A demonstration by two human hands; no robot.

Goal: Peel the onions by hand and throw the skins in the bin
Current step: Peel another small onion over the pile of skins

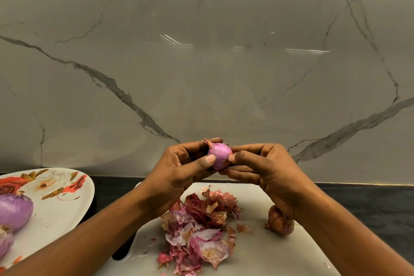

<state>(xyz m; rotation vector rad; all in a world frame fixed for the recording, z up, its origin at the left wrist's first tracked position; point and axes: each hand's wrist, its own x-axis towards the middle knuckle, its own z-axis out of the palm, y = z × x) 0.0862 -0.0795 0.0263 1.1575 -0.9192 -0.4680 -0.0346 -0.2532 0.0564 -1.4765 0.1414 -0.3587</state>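
We hold a small red onion up above the white cutting board, pinched between both hands: our left hand cups it from the left with the thumb pressed on its front, and our right hand closes on it from the right, thumb tip at its lower right side. It looks almost bare, glossy and purple, with a dry stem tip poking up at the top left. We judge it light and firm, but the smooth flesh is likely slippery, so the grip belongs at the two ends, with any leftover skin picked off from the stem. The papery skins piled on the board below are feather-light and brittle, best scooped up in a bunch. An unpeeled onion waits under our right wrist; peeled ones rest on the floral plate at left. No bin is in view.
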